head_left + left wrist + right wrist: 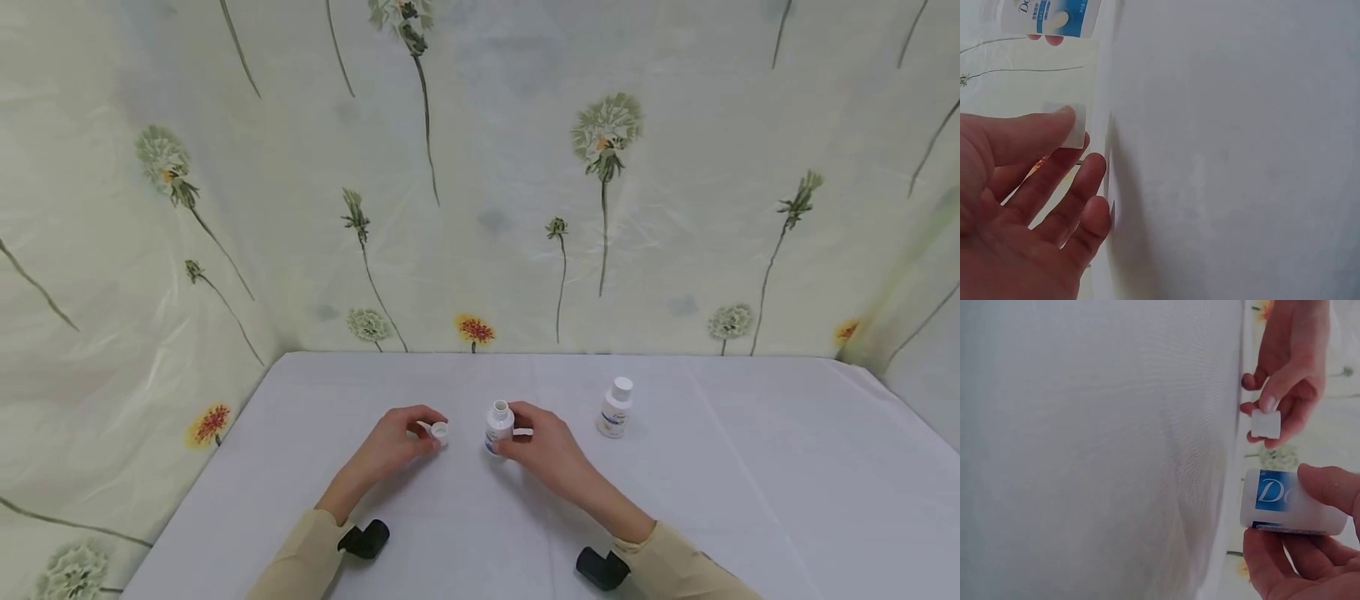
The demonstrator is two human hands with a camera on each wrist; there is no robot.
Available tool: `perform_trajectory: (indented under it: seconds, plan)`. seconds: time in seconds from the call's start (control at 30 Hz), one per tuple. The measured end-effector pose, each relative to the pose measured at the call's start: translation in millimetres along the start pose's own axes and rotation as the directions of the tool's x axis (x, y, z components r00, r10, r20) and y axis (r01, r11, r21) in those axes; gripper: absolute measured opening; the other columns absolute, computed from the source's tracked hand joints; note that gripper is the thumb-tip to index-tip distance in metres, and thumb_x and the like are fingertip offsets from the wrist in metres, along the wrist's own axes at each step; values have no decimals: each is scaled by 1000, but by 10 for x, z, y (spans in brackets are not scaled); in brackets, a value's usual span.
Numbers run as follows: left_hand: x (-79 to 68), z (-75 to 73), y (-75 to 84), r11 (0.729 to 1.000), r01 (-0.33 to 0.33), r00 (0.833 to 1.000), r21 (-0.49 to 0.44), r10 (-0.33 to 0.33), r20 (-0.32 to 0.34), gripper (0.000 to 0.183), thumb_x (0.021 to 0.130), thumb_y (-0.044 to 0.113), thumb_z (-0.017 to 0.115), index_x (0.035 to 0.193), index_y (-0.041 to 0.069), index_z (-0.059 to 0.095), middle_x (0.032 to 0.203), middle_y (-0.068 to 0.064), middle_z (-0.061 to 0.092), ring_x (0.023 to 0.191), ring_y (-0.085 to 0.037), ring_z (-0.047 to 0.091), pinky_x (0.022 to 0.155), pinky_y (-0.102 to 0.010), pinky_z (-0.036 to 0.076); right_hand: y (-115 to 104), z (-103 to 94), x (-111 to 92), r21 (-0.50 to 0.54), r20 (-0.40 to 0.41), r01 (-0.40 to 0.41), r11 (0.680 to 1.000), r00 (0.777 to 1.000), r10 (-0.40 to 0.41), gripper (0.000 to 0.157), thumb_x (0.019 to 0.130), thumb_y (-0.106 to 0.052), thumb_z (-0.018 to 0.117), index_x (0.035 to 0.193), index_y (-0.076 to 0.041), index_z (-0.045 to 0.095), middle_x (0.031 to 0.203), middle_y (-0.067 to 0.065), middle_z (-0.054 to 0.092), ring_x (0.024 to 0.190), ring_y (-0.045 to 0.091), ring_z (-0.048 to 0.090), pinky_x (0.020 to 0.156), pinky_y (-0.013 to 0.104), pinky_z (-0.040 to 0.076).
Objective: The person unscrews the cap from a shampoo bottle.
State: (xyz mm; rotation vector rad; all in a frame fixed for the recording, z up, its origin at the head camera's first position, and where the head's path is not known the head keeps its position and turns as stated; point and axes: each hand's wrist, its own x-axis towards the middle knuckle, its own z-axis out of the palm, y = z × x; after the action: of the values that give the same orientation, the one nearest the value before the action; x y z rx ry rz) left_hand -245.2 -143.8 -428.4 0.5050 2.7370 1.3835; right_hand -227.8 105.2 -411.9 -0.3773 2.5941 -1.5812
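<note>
Between thumb and fingers, my left hand (396, 440) pinches a small white bottle cap (440, 432), its hollow side turned up. The cap (1266, 425) also shows at the left thumb tip in the right wrist view. My right hand (551, 450) grips a white bottle (497, 423) with a blue label, thumb on one side and fingers on the other. That bottle stands upright with its mouth uncovered, a short way right of the cap and apart from it. In the left wrist view, only part of the bottle (1054, 17) shows at the top edge.
A second white bottle (614, 410), with its cap on, stands on the table to the right of my right hand. White cloth covers the table (750, 500). Behind it hangs a flower-printed sheet (495, 275). A black wrist device (365, 539) sits at the left sleeve.
</note>
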Motion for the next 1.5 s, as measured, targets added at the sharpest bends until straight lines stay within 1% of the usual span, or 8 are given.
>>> perform_trajectory:
  seconds: [0.13,0.33,0.5,0.6,0.73,1.03,1.3,1.5]
  plan:
    - [36,-17,-1,1000,9,1000,10,-8,-15,29,82,0,71,110,8,71,97,2,67,84,-17,59,76,-35,47,6,45,71,-7,-7,4,1000,1000,-5,46,86,-11,76,129,-10,61,117,5,65,104,23,64,84,38,55]
    - [99,-36,-33,999,45,998,21,-44,-44,27,82,0,71,107,11,72,96,3,67,82,-15,58,75,-33,47,-16,105,158,-20,-7,6,1000,1000,-6,46,86,-12,76,129,-9,61,118,5,65,105,24,64,84,38,55]
    - [159,-57,-52,996,87,994,11,-86,-75,26,82,0,72,105,12,73,94,4,67,80,-15,57,74,-32,47,-36,134,243,-29,-4,9,1000,1000,-9,45,86,-13,76,129,-9,60,118,5,65,104,23,64,85,39,54]
    - [188,-68,-74,996,90,993,-1,-90,-80,27,81,0,72,105,12,74,94,3,67,80,-15,57,73,-32,47,-42,149,291,-37,0,15,999,1000,-15,44,87,-13,75,128,-9,60,117,5,65,103,22,64,84,38,55]
    - [204,-83,-112,996,93,991,-13,-94,-94,26,81,0,73,105,10,74,95,2,68,79,-15,57,71,-31,47,-44,174,360,-41,3,19,999,1000,-19,44,87,-13,75,128,-9,60,117,6,65,102,22,64,83,38,55]
    - [227,-132,-146,990,142,982,5,-141,-126,26,80,1,74,105,10,74,95,1,68,76,-16,55,66,-30,45,-51,214,498,-32,-4,37,999,999,-37,44,86,-11,75,127,-6,60,115,8,66,101,24,64,82,39,54]
    - [288,-164,-177,987,161,975,-1,-159,-157,27,78,0,75,103,9,75,96,0,68,74,-16,55,67,-30,45,-52,279,617,-27,6,39,999,999,-39,44,86,-10,74,127,-3,59,115,9,66,102,25,63,80,38,55]
    - [320,-186,-200,989,148,977,-1,-146,-158,27,76,-1,74,103,6,74,96,-3,69,72,-16,55,66,-30,46,-55,316,682,-59,2,31,998,1000,-31,44,86,-11,75,126,-3,60,116,9,66,103,24,62,80,38,54]
